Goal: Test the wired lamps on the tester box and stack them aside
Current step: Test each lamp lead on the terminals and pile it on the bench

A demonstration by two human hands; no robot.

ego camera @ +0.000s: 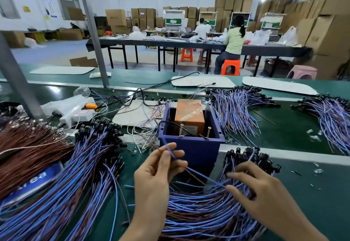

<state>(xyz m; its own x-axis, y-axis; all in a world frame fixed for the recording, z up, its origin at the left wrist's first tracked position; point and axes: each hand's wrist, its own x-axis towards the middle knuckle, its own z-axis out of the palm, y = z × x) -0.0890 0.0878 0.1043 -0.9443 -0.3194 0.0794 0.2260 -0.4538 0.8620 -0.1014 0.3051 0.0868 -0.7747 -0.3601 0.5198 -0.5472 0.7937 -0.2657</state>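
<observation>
The tester box [191,149] is a blue open-topped bin holding an orange block, with two upright screws on its near rim. My left hand [157,172] is just in front of it and pinches the blue and brown wire ends of one lamp [200,176]. That lamp's wires run down to the right into a pile of wired lamps [208,208] with black heads at the far right of the pile. My right hand [261,193] rests on this pile, fingers spread and slightly bent among the wires.
A big heap of blue-and-brown wired lamps [75,174] lies to the left, over a blue label. More bundles [236,108] [333,115] lie behind on the right. A white power strip [75,113] and loose cables sit behind left. A grey post [17,81] stands at left.
</observation>
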